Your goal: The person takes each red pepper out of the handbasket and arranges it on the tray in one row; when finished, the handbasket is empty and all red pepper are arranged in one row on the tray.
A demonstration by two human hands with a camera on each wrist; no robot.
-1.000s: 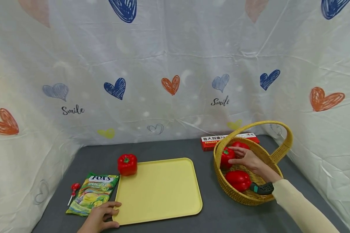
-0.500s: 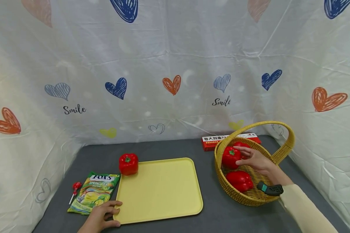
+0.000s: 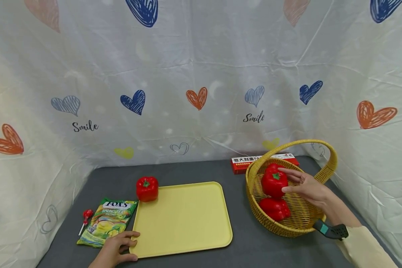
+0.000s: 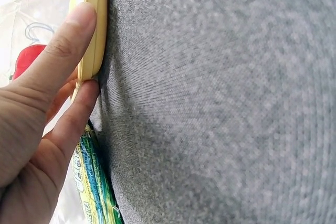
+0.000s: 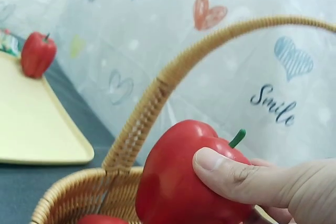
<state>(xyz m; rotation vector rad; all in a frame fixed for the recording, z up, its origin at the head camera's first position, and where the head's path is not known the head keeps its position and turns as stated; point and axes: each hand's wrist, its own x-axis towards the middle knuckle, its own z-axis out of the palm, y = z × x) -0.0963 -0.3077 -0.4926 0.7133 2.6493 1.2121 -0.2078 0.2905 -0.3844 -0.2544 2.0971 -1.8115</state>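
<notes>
A red bell pepper (image 3: 274,186) is held between thumb and fingers of my right hand (image 3: 309,189) over the wicker basket (image 3: 254,206); its green stem shows in the right wrist view. Another red bell pepper (image 3: 275,210) lies in the basket, and red shows just behind the held one. My left hand (image 3: 113,248) pinches the near left corner of the yellow tray (image 3: 184,223), thumb on one side and fingers on the other in the left wrist view. One more bell pepper (image 3: 147,189) stands at the tray's far left corner.
A green and yellow candy bag (image 3: 109,223) and a red lollipop (image 3: 87,215) lie left of the tray. Behind the basket is a red pasta box (image 3: 240,165). The tall basket handle (image 3: 298,142) arches beside my right hand. A curtain stands behind the table.
My right hand has shifted right within the basket, taking the bell pepper away from the basket's left wall and in front of another. The left hand and tray look unmoved.
</notes>
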